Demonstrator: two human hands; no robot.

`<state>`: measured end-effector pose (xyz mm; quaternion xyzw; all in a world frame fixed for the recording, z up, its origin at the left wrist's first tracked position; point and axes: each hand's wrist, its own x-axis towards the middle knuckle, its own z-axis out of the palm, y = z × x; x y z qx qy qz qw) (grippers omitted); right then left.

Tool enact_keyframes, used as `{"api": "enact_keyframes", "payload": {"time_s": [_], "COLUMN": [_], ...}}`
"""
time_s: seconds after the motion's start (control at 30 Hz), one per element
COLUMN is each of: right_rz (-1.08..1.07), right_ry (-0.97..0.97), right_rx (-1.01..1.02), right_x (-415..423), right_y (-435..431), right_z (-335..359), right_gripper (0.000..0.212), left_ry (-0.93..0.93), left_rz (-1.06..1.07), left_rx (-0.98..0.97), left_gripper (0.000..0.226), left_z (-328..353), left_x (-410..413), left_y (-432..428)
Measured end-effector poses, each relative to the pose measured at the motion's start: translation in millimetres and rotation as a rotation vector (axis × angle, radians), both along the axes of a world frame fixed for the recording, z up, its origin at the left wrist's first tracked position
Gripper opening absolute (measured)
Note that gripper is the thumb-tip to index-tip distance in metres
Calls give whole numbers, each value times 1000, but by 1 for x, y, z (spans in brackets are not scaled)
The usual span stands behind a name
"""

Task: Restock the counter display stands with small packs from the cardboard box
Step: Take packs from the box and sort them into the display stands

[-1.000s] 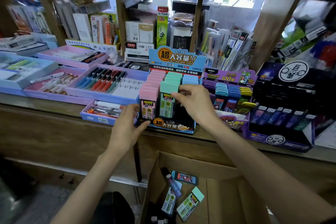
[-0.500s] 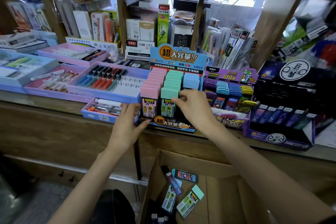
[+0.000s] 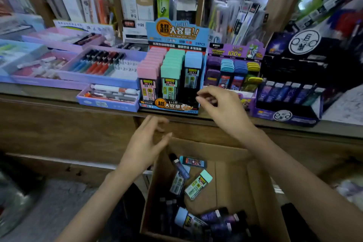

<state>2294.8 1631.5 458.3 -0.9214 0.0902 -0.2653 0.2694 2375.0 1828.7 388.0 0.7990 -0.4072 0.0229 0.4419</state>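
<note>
Stationery shop, sales counter. Wooden worktop (image 3: 39, 92) crowded w/ printed retail stands: blue display stand (image 3: 176, 31) marked 24PCS, w/ rows of pink, green & blue lead packs (image 3: 170, 72); purple display stand (image 3: 235, 52) marked 100; pen trays (image 3: 98, 80) toward left end. Shelves behind crammed w/ boxed pens (image 3: 137, 8) & hanging blister packs (image 3: 241, 19). Below worktop's front edge, cardboard box (image 3: 231, 182) of loose stock.

Both bare forearms reach forward from the lower edge of the view. The left hand (image 3: 145, 143) sits lower, palm turned inward, its fingers (image 3: 151, 126) loosely spread and holding nothing. The right hand (image 3: 224, 108) is higher and farther forward, knuckles up, loosely curled and empty.
</note>
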Motion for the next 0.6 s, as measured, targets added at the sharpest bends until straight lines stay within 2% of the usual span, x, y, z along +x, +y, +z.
{"api": "enact_keyframes", "payload": {"time_s": [0.07,0.17,0.23,0.33,0.4,0.5,0.57,0.6], "right_rz": [75,141,119,85,2,-275,-440,-499], "right_ry": [87,405,607,792,804,603,485,450], "right_rx": [30,54,112,178,104,-37,2,95], "right_x": [-32,-75,-101,-143,-169,-201,-214,-218], "right_y": [-6,-19,-27,-38,-45,-56,-61,-62], "right_z": [-17,-61,-100,-154,-180,-203,-211,-213], "right_gripper": [17,19,22,26,29,31,33,37], "left_ry": [78,238,336,421,482,502,465,448], "left_rz": [-95,-175,-233,-357,-451,-544,-536,-526], "left_rx": [109,287,395,577,696,813,901,941], "left_gripper": [24,27,29,34,42,58,71,77], "left_z": [-26,-70,-97,-130,-148,-174,-190,-198], "left_x": [-17,-37,-50,-72,-86,-110,-127,-133], "left_y": [-3,-10,-18,-34,-50,-76,-90,-95]}}
